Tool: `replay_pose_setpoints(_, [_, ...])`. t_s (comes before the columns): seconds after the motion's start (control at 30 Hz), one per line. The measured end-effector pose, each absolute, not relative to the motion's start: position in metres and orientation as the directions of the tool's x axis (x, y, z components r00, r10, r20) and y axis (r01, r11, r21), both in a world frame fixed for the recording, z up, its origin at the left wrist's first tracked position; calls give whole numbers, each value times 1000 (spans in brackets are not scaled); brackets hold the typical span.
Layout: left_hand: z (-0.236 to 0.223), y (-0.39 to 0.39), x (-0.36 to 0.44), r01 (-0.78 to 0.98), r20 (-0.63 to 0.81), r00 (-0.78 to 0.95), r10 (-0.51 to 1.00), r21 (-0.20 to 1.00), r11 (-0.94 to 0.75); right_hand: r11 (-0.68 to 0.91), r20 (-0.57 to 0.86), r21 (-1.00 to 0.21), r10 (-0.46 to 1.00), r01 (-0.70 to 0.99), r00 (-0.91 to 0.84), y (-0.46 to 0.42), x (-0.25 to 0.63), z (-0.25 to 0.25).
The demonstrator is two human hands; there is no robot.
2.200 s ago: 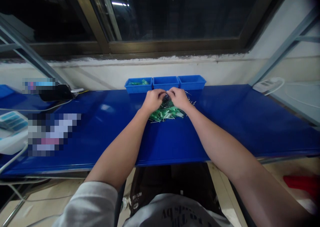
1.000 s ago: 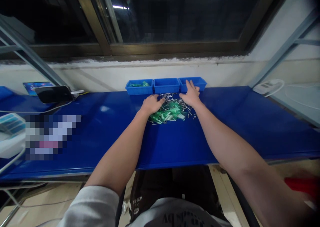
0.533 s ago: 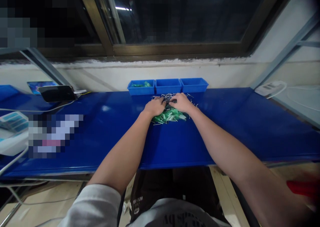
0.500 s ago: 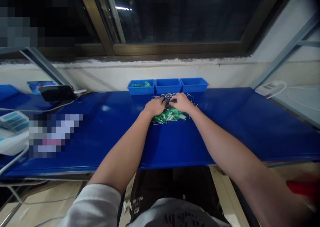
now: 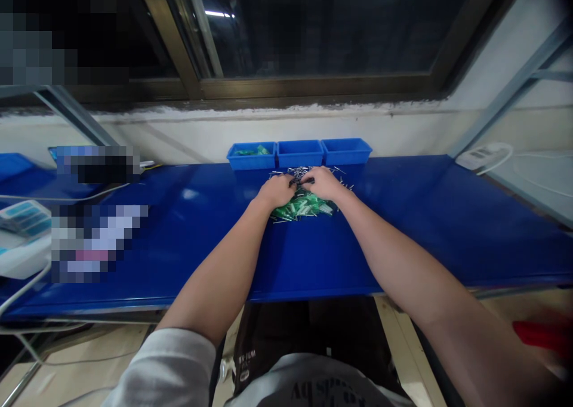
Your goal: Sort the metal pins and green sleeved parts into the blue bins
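A mixed heap lies on the blue table [image 5: 197, 240]: several thin silvery metal pins [image 5: 301, 171] at its far side and green plastic pieces [image 5: 307, 205] at its near side. My left hand [image 5: 277, 191] rests on the heap's left, fingers curled inward. From the right, my right hand [image 5: 323, 183] reaches in with thumb and fingers drawn together. Both sets of fingertips are close together among small dark bits and pins; what they grip is too small to make out.
Behind the heap stand three blue bins: the left bin [image 5: 251, 163] holds green pieces, beside the middle bin [image 5: 299, 156] and right bin [image 5: 347, 154]. A white device [image 5: 27, 240] with cables is at far left, a white power strip [image 5: 483, 156] at right.
Both hands stay over the heap, with only slight finger movement; the left fingers look more curled. The view has shifted a little.
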State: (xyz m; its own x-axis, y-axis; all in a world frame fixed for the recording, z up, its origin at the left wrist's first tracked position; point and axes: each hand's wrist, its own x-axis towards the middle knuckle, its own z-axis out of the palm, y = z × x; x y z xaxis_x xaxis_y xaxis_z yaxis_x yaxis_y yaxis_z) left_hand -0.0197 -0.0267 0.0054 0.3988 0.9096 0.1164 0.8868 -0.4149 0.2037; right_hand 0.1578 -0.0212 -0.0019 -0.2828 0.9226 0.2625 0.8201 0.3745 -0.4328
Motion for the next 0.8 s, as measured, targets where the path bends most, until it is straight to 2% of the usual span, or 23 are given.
replay_pose_setpoints(0.2, [5,-27,-19,878,128,413,902,205,-431,415,288,-437,905,798,-312,-21,156,-2])
replay_pose_setpoints(0.33, [8,-28,-18,880,131,408,904,209,-427,382,259,-472,922,795,-289,-21,156,-1])
replay_pose_setpoints(0.5, [10,-29,-18,880,165,384,908,232,-414,383,247,-456,922,804,-299,-22,155,-1])
replay_pose_setpoints(0.8, [6,-21,-20,817,333,400,854,293,-497,461,401,-388,864,798,-305,-17,160,-6])
